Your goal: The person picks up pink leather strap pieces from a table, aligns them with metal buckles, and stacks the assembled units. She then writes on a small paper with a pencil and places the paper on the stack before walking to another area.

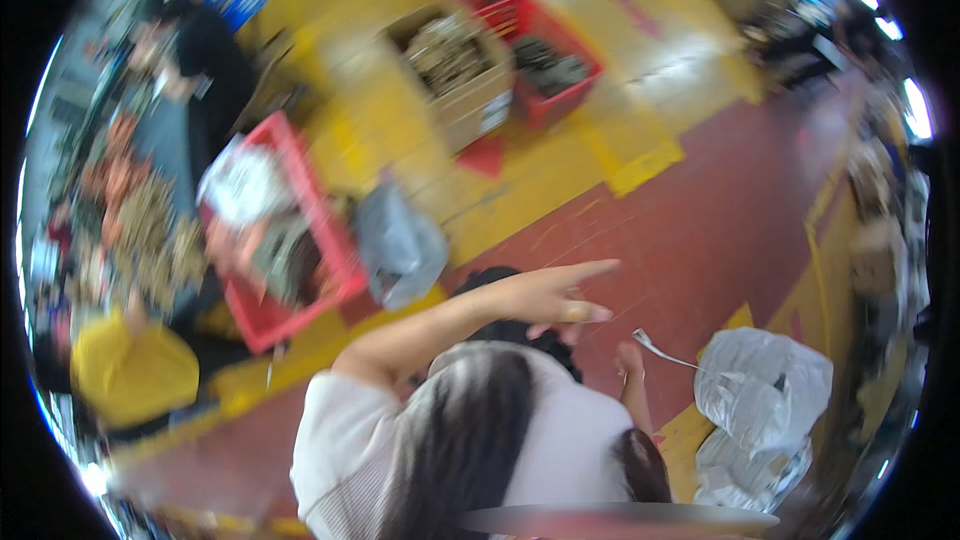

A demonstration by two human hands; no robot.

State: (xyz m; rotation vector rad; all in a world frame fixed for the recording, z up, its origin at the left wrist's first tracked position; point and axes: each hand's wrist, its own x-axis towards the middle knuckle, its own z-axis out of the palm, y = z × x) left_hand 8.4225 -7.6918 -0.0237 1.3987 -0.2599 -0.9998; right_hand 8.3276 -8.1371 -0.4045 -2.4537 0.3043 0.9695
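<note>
My left arm reaches across my body to the right. My left hand (560,302) is in the air over the red floor, open, with one finger stretched out, the others partly bent and a ring on one; nothing shows in it. Lower and further right is my right hand (632,362), small and blurred, its fingers not clear enough to read. Just beyond it lies a thin white strap (665,352), which runs to a whitish plastic sack (765,385); I see no contact between hand and strap. A second whitish sack (750,470) lies against the first.
Left of me stands a red crate (335,240) with bagged and cloth-like items, beside a grey plastic bag (398,245). Further off are a cardboard box (470,120) of brown pieces and a red crate (560,100). A person in dark clothes (215,70) and someone in yellow (135,365) are at left.
</note>
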